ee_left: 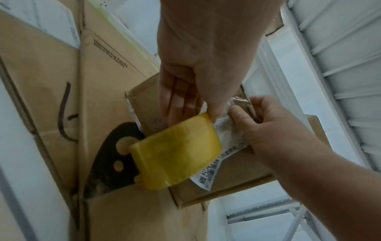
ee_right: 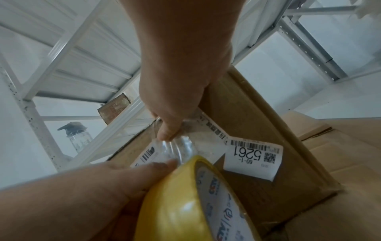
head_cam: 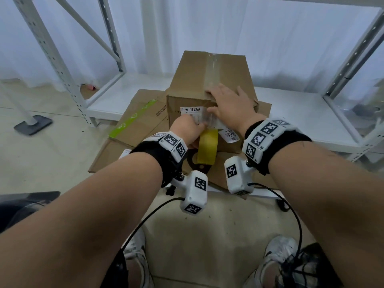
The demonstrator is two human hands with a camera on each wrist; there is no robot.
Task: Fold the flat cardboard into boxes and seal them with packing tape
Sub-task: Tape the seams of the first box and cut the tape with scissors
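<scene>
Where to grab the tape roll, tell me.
Grip the tape roll across its yellow band with fingers through the core, coming from the left, as the left hand does. The right hand pins the stretched strip to the box on the other side.

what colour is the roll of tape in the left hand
Yellow. The tape roll, held by the left hand, shows best in the left wrist view.
</scene>
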